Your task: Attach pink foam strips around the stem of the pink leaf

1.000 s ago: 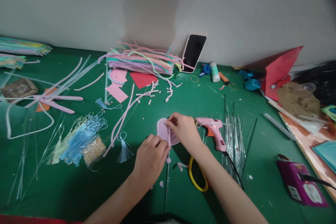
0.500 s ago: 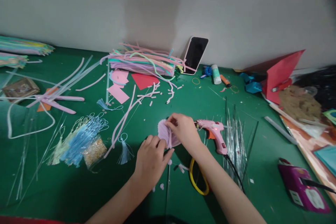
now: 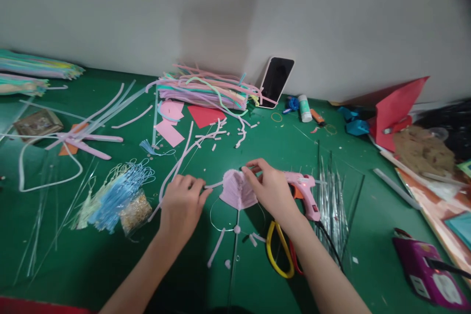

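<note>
A lilac fan-shaped piece made of pipe cleaner rows [image 3: 230, 195] lies at the centre, over a thin wire ring and a straight rod. Between its thumb and fingers, my left hand [image 3: 182, 203] pinches a lilac pipe cleaner [image 3: 214, 186] that runs to the fan's left edge. My right hand [image 3: 271, 186] has its thumb and fingers closed at the fan's upper right edge; its palm hides that side. A small lilac ball [image 3: 237, 229] sits on the rod below the fan. Behind the right hand rests a pink glue gun [image 3: 303, 189], its nozzle hidden.
Yellow-handled scissors [image 3: 270, 250] lie beside my right forearm. Blue tassels [image 3: 117, 196] and a bag of gold beads [image 3: 135, 211] are on the left. A pipe cleaner bundle [image 3: 206, 91] and a phone [image 3: 276, 81] stand at the wall. Silver strips [image 3: 331, 206] lie right.
My left hand has moved left, off the fan, drawing the pipe cleaner out sideways. My right hand has shifted slightly right, and more of the fan shows.
</note>
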The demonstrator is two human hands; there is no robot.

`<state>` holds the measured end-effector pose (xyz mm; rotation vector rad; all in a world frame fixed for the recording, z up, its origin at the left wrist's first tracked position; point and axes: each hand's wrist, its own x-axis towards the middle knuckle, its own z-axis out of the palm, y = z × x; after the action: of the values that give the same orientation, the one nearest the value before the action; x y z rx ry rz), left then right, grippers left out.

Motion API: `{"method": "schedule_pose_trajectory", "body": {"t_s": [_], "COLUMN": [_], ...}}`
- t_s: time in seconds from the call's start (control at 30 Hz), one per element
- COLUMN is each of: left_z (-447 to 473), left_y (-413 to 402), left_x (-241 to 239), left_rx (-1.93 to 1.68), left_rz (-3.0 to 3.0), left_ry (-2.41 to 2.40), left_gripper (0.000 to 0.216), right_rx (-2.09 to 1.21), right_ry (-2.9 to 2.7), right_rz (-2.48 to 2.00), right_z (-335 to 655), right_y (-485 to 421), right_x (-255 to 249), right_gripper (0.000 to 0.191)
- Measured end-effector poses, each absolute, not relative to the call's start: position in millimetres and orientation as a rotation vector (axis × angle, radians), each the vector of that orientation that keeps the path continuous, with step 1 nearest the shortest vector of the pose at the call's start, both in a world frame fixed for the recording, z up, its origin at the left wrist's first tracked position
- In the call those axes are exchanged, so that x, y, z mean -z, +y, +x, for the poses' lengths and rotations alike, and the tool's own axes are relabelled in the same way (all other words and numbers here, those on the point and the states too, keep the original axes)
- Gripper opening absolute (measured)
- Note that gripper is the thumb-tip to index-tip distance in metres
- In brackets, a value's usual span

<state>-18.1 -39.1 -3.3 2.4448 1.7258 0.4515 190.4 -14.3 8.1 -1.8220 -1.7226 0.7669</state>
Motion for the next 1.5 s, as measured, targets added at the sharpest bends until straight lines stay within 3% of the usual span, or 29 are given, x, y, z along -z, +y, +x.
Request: {"method": "schedule_pose_trajectory", "body": {"t_s": [0.17, 0.3, 0.43, 0.6, 0.73, 0.87, 1.07, 1.13, 1.5], "left_z": [-55, -65, -59, -60, -65, -55, -35, -34, -54], "left_y": [-12, 6, 12, 12, 9, -2, -26, -30, -30], "left_x": [-6, -13, -16, -26, -34, -44, -46, -44, -40], "left_rx": [-0.402, 0.015, 0.171, 0.049, -0.266, -0.582, -0.388, -0.351, -0.284], "left_rz": [2.415, 2.3, 2.213, 2.035, 1.951, 1.741, 1.702, 1.708, 1.709], "left_ry": [1.922, 2.117, 2.079, 2.122, 2.215, 1.948, 1.302, 1.225, 1.369], "left_gripper": [0.036, 0.03, 0.022, 0.022, 0.025, 0.025, 0.028, 0.028, 0.034], "right_rx": [-0.736, -0.737, -0.845, -0.882, -0.917, -1.001, -1.466, -1.526, -1.349], "right_ry": [-1.762, -1.79, -1.81, -1.853, -1.815, -1.679, -1.159, -1.024, -0.934], "right_rz": [-1.88, -1.918, -1.91, -1.889, -1.845, -1.791, -1.499, -1.4, -1.372], "right_z": [193, 192, 187, 182, 181, 176, 165, 165, 196], "right_y": [-25, -34, -42, -45, -44, -43, -35, -31, -31], "right_x": [-13, -16, -15, -13, -15, -20, -30, -33, -40], "right_gripper": [0.019, 0.017, 0.016, 0.016, 0.017, 0.02, 0.039, 0.038, 0.033]}}
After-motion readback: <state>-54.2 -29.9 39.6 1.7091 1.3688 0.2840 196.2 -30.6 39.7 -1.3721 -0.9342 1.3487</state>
